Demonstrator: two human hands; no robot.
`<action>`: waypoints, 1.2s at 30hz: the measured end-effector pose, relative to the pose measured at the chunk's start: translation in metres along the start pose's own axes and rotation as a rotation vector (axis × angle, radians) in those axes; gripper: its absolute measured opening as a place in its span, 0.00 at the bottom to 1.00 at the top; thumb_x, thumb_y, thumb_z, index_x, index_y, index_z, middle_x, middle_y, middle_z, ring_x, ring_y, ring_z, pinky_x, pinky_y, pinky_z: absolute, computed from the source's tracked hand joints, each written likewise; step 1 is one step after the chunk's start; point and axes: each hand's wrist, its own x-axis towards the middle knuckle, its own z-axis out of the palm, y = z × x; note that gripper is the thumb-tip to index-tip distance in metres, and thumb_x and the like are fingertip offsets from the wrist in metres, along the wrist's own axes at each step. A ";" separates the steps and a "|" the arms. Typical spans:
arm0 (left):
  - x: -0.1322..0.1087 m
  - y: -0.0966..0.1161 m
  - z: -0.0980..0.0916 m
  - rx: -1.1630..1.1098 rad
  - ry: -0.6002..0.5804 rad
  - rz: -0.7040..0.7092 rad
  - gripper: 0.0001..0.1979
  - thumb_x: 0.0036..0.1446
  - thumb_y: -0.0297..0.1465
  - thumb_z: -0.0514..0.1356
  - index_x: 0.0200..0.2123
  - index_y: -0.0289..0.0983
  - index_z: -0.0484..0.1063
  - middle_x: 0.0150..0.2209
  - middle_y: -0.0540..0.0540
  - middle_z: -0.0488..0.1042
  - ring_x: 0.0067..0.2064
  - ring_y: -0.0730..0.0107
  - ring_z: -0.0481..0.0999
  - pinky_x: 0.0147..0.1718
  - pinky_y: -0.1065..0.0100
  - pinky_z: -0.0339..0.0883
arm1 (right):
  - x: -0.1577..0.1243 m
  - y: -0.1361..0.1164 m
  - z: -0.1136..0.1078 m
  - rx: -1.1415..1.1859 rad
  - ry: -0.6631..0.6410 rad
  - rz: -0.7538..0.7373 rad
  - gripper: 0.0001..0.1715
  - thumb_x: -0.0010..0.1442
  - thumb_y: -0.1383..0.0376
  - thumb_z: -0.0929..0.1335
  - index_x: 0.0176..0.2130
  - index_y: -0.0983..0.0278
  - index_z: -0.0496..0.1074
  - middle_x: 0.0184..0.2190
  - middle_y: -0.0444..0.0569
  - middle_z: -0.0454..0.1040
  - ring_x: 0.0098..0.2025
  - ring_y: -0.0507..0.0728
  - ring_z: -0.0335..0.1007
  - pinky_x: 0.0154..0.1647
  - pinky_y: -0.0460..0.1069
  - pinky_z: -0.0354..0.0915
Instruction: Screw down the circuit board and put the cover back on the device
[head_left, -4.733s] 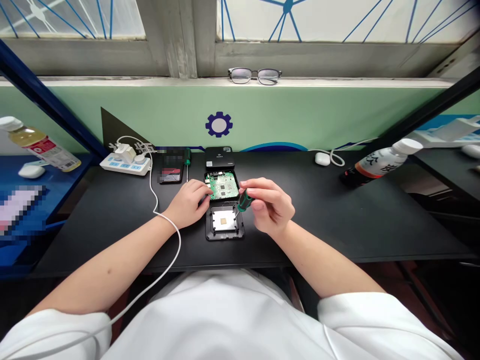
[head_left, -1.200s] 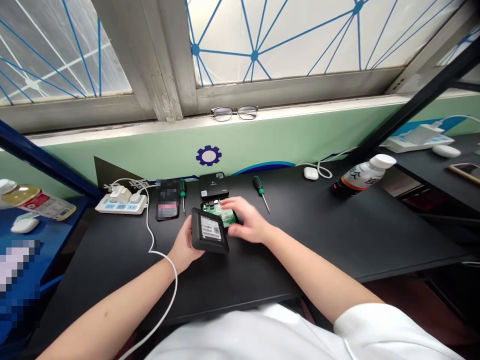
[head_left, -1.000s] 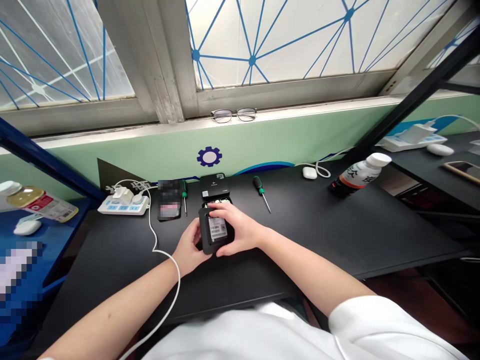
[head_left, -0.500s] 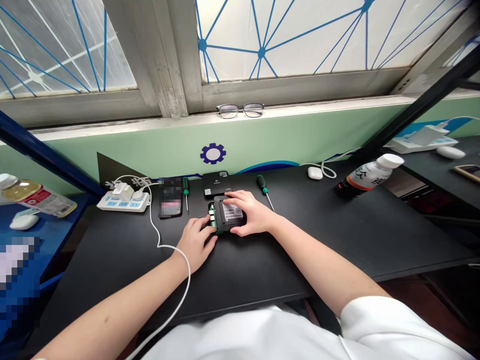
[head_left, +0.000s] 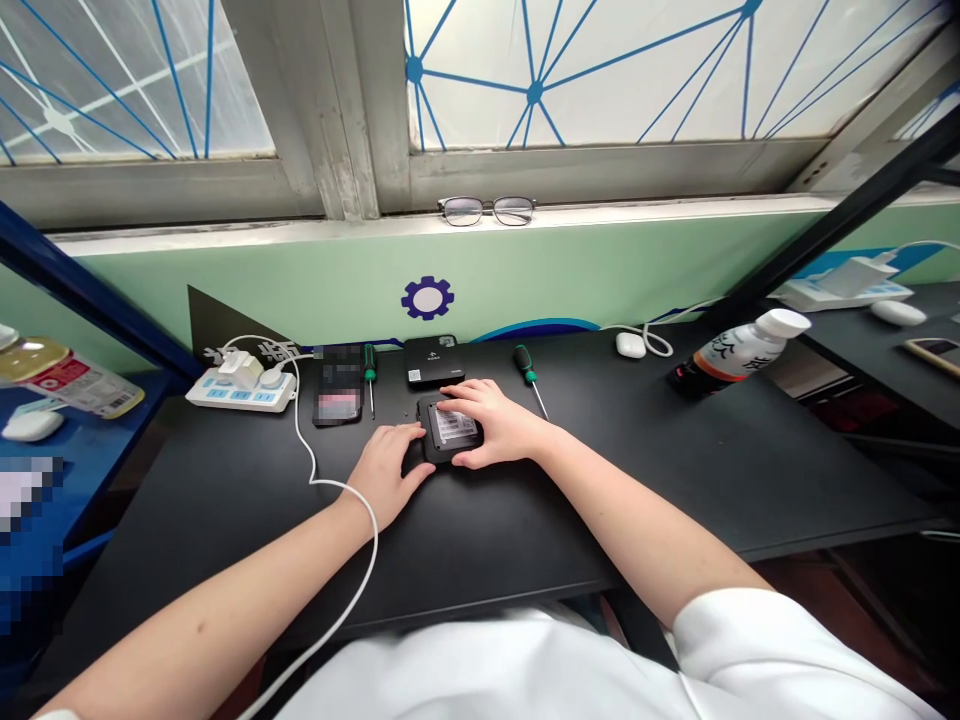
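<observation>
Right hand (head_left: pixel 499 428) flat, fingers spread on the labelled black box (head_left: pixel 450 440) on the table (head_left: pixel 637 470), left hand (head_left: pixel 390 470) open against its left edge, second black box (head_left: pixel 433 360) behind, green screwdriver (head_left: pixel 529 378) right.

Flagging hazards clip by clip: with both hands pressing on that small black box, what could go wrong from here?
1. The right hand presses on the labelled cover while the left hand braces its edge; if the cover sits crooked, pressing may crack a clip or pinch a fingertip.
2. The white cable drapes over the left wrist; a pull might drag the power strip.
3. The screwdriver lies loose beside the right hand and could be knocked away.
</observation>
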 end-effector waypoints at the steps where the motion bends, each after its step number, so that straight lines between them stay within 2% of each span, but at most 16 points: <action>1: 0.000 0.000 0.000 0.006 -0.003 0.010 0.19 0.63 0.31 0.68 0.56 0.40 0.72 0.58 0.39 0.79 0.59 0.50 0.77 0.58 0.45 0.74 | 0.000 0.001 0.000 0.007 -0.005 0.003 0.50 0.48 0.50 0.81 0.65 0.61 0.73 0.70 0.66 0.68 0.71 0.77 0.61 0.70 0.75 0.56; 11: 0.000 0.003 -0.002 0.068 0.023 0.041 0.15 0.65 0.32 0.67 0.54 0.41 0.75 0.60 0.39 0.77 0.59 0.49 0.75 0.59 0.44 0.73 | 0.003 0.003 0.001 0.018 -0.027 0.005 0.49 0.51 0.49 0.80 0.67 0.60 0.71 0.72 0.65 0.66 0.73 0.76 0.60 0.71 0.75 0.56; 15: -0.001 0.004 -0.002 0.143 0.010 0.083 0.13 0.67 0.32 0.65 0.54 0.39 0.76 0.64 0.38 0.75 0.57 0.48 0.73 0.58 0.43 0.72 | 0.000 0.002 0.002 0.026 -0.033 0.011 0.49 0.51 0.50 0.80 0.67 0.62 0.71 0.72 0.67 0.65 0.74 0.77 0.59 0.71 0.74 0.57; 23: -0.002 0.005 0.000 0.198 -0.041 0.123 0.18 0.70 0.34 0.61 0.61 0.39 0.73 0.66 0.37 0.74 0.56 0.49 0.74 0.54 0.47 0.73 | -0.004 0.008 0.010 0.041 0.029 -0.015 0.49 0.50 0.52 0.80 0.66 0.63 0.72 0.70 0.67 0.67 0.73 0.77 0.61 0.70 0.73 0.64; 26: -0.001 0.006 0.001 0.234 -0.057 0.147 0.17 0.71 0.35 0.61 0.60 0.38 0.74 0.65 0.37 0.75 0.54 0.49 0.75 0.53 0.47 0.73 | -0.003 0.007 0.010 0.036 0.033 -0.010 0.47 0.51 0.51 0.80 0.65 0.63 0.74 0.70 0.66 0.68 0.73 0.76 0.62 0.69 0.72 0.66; 28: -0.001 0.006 0.002 0.254 -0.053 0.159 0.16 0.71 0.35 0.60 0.59 0.37 0.75 0.64 0.36 0.76 0.52 0.50 0.76 0.51 0.48 0.74 | -0.003 0.006 0.009 0.015 0.007 -0.015 0.47 0.54 0.49 0.79 0.65 0.65 0.73 0.71 0.67 0.67 0.74 0.77 0.61 0.71 0.73 0.63; 30: 0.000 0.007 0.002 0.273 -0.051 0.172 0.15 0.71 0.34 0.60 0.58 0.36 0.75 0.64 0.36 0.76 0.52 0.50 0.76 0.50 0.49 0.74 | -0.002 0.005 0.009 -0.016 -0.039 -0.043 0.49 0.58 0.45 0.77 0.68 0.66 0.69 0.73 0.68 0.63 0.76 0.76 0.57 0.75 0.74 0.55; 33: 0.002 0.010 0.000 0.333 -0.061 0.198 0.15 0.71 0.33 0.60 0.57 0.35 0.76 0.63 0.36 0.77 0.51 0.51 0.77 0.48 0.50 0.75 | -0.002 0.006 0.012 -0.069 -0.098 -0.070 0.52 0.65 0.41 0.71 0.75 0.64 0.58 0.77 0.64 0.55 0.80 0.72 0.48 0.79 0.73 0.44; 36: 0.003 0.013 -0.002 0.399 -0.088 0.215 0.15 0.71 0.33 0.59 0.57 0.35 0.75 0.62 0.35 0.77 0.50 0.50 0.77 0.46 0.51 0.74 | -0.001 0.008 0.015 -0.110 -0.137 -0.071 0.50 0.70 0.41 0.66 0.78 0.59 0.49 0.78 0.58 0.51 0.81 0.70 0.44 0.80 0.72 0.41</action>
